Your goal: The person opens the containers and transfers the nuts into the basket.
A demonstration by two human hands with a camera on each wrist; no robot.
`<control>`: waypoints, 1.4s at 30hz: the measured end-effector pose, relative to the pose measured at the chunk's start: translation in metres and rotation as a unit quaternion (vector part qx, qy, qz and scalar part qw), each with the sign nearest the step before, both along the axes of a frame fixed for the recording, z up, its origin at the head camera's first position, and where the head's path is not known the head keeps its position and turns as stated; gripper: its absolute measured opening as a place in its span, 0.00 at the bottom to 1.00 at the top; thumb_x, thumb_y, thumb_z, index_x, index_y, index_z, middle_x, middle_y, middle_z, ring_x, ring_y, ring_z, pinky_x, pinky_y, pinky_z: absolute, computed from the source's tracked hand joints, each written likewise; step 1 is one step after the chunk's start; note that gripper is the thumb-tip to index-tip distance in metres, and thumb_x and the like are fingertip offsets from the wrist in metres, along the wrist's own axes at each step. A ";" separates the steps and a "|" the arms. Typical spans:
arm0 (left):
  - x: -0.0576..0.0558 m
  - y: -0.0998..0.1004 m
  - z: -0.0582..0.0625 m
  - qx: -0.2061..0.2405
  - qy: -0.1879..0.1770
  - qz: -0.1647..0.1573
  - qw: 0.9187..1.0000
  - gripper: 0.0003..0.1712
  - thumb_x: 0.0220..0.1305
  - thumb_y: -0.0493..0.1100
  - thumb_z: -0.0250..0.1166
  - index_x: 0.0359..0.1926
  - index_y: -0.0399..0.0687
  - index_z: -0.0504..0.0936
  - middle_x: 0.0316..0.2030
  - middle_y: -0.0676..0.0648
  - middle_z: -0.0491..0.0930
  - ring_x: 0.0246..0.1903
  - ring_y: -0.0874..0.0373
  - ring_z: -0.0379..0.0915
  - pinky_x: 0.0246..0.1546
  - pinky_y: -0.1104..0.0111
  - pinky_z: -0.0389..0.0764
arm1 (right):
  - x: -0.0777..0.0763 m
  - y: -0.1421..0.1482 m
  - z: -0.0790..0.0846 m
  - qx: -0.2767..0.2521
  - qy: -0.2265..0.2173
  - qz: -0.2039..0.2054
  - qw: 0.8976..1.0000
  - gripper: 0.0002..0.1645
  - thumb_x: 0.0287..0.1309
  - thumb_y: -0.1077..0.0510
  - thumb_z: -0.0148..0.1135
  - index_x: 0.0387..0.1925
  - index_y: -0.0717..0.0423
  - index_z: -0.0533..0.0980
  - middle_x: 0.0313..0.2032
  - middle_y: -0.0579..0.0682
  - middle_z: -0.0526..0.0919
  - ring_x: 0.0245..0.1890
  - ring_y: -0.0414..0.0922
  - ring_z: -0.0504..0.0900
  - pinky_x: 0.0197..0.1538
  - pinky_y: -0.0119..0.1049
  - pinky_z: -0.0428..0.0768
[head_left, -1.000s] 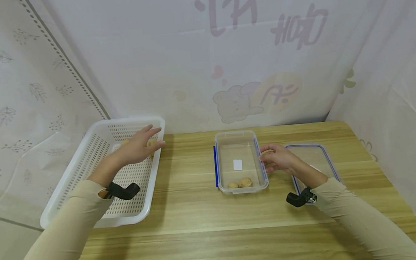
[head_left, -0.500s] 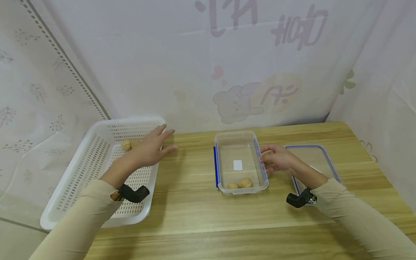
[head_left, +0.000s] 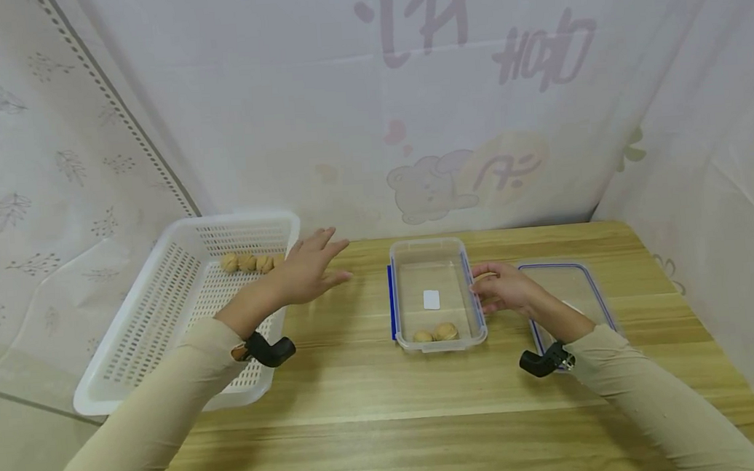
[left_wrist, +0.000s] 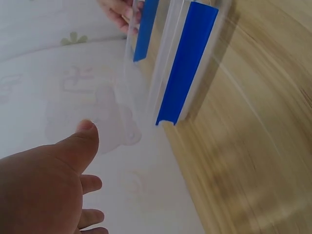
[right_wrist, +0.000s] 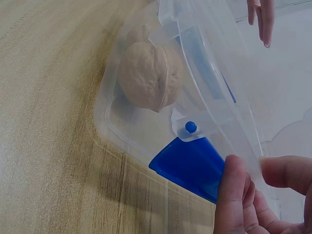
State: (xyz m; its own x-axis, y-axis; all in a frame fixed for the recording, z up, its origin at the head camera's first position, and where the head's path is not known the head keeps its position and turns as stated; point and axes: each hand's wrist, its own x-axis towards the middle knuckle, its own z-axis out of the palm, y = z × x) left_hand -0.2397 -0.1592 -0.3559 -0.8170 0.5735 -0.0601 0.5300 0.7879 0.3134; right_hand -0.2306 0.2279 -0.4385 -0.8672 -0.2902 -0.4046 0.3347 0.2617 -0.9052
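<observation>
My left hand (head_left: 309, 271) is held in the air just past the right rim of the white basket (head_left: 163, 298). Its fingers are spread, and nothing shows in its grasp in the left wrist view. Several walnuts (head_left: 247, 263) lie in a row at the basket's far end, the rightmost partly hidden by this hand. A clear plastic food box (head_left: 427, 274) with blue clips stands uncovered at mid-table. Two walnuts (head_left: 446, 331) sit in its near end. My right hand (head_left: 504, 286) pinches the box's right rim, thumb and fingers on opposite sides in the right wrist view.
A clear lid (head_left: 560, 275) with a blue seal lies right of the box, partly under my right forearm. The wooden table (head_left: 375, 396) ends at a printed white curtain (head_left: 336, 121) behind; more curtain hangs at both sides.
My left hand has moved right, from over the basket to beyond its rim, uncovering more of the walnuts there. The right hand and the box have stayed in place.
</observation>
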 end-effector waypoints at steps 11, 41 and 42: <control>-0.005 0.038 -0.003 -0.015 -0.018 -0.036 0.999 0.39 0.76 0.56 0.58 0.77 0.41 0.61 0.78 0.31 0.47 0.78 0.35 0.38 0.73 0.35 0.43 | 0.000 0.002 -0.001 0.000 0.001 0.000 1.000 0.30 0.70 0.64 0.58 0.67 0.71 0.61 0.43 0.55 0.81 0.38 0.42 0.83 0.40 0.36 0.87; -0.012 0.118 -0.026 -0.061 -0.048 -0.124 0.989 0.38 0.77 0.60 0.54 0.78 0.44 0.61 0.77 0.33 0.52 0.77 0.41 0.47 0.76 0.52 0.53 | 0.001 0.001 0.000 -0.005 0.006 0.000 1.000 0.28 0.69 0.65 0.58 0.65 0.71 0.62 0.42 0.55 0.82 0.38 0.42 0.83 0.40 0.37 0.87; -0.012 0.120 -0.028 -0.063 -0.051 -0.128 0.989 0.38 0.78 0.60 0.54 0.78 0.44 0.61 0.77 0.33 0.52 0.77 0.41 0.48 0.76 0.52 0.54 | 0.001 0.001 0.000 -0.005 0.006 0.000 1.000 0.28 0.69 0.65 0.58 0.65 0.71 0.62 0.42 0.55 0.82 0.37 0.42 0.83 0.40 0.37 0.87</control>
